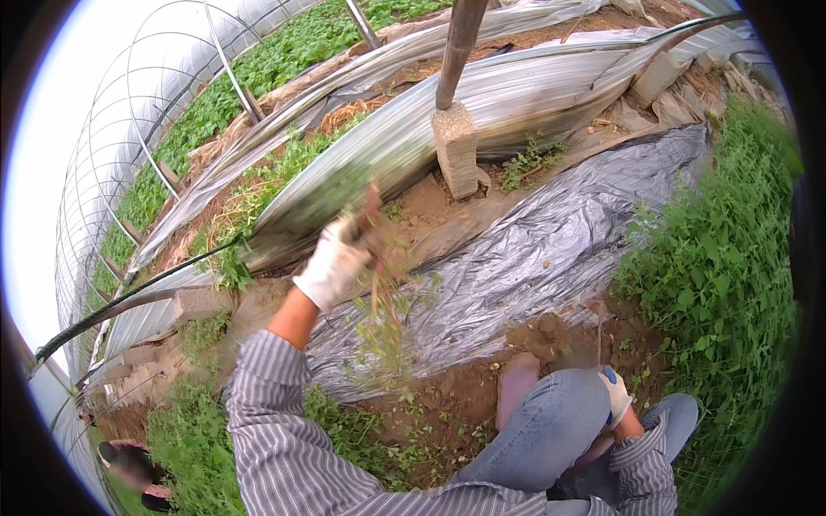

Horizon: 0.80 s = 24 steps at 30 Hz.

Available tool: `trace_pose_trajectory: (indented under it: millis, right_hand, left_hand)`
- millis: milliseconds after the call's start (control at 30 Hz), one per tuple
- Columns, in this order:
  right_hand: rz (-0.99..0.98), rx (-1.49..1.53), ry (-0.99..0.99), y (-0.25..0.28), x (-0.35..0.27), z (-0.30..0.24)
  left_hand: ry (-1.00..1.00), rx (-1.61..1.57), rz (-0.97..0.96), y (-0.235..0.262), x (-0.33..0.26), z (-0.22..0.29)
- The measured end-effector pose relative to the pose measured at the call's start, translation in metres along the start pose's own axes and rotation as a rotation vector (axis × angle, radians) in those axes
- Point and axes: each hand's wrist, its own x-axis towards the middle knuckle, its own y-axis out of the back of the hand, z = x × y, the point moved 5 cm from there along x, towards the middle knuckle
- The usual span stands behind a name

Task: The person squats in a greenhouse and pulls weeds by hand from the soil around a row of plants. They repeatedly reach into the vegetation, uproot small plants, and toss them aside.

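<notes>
We hold our left hand raised over the plastic sheet, fingers closed on uprooted weeds, roots dangling clear of the soil. Our right hand rests on our knee, its grip hidden.

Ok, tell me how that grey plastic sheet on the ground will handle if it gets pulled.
The plastic sheet is probably floppy: it lies crumpled and wrinkled. It likely drags rather than lifts free, since soil seems to cover its near edge. It looks thin, so it may tear.
</notes>
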Motion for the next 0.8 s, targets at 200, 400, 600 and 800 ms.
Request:
trace_pose_trajectory:
  millis: [200, 400, 600, 800]
  right_hand:
    - [0.042, -0.004, 0.105, 0.011, -0.019, -0.024]
    - [0.021, -0.129, 0.255, 0.024, -0.029, -0.019]
    - [-0.028, -0.42, 0.375, 0.06, -0.021, 0.016]
    - [0.011, 0.032, 0.015, 0.044, -0.017, 0.024]
  left_hand:
    - [-0.078, 0.473, 0.958, 0.253, 0.037, 0.036]
    - [-0.348, 0.726, 1.131, 0.218, -0.036, -0.015]
    - [-0.699, 0.746, 0.543, -0.009, -0.06, -0.026]
    - [-0.095, 0.976, -0.122, -0.114, -0.028, -0.186]
